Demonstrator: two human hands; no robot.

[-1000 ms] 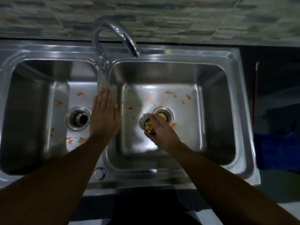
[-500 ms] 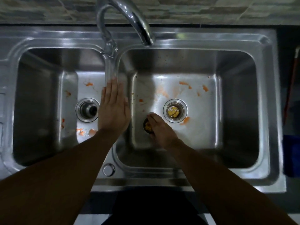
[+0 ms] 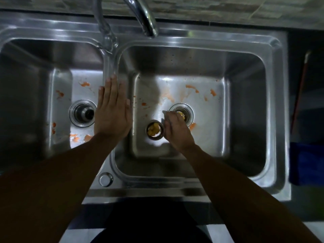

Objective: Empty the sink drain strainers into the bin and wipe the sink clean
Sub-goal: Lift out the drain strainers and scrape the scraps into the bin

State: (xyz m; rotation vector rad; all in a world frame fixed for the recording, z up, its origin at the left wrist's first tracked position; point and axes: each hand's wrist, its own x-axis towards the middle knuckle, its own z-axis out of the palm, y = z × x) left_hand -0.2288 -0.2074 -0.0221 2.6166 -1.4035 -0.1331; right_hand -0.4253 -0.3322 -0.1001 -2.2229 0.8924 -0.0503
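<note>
Left hand (image 3: 112, 113) flat, fingers spread on divider between basins — likely bracing. Right hand (image 3: 177, 128) reaches into drain (image 3: 181, 114); grip unclear. Strainer (image 3: 155, 129), full of yellow scraps, stands on basin floor beside it.

Dim light fills the room. A tiled wall (image 3: 210, 7) in grey-brown stone runs along the top. At right, a blue cloth (image 3: 306, 163) lies below a red-handled stick (image 3: 299, 92).
</note>
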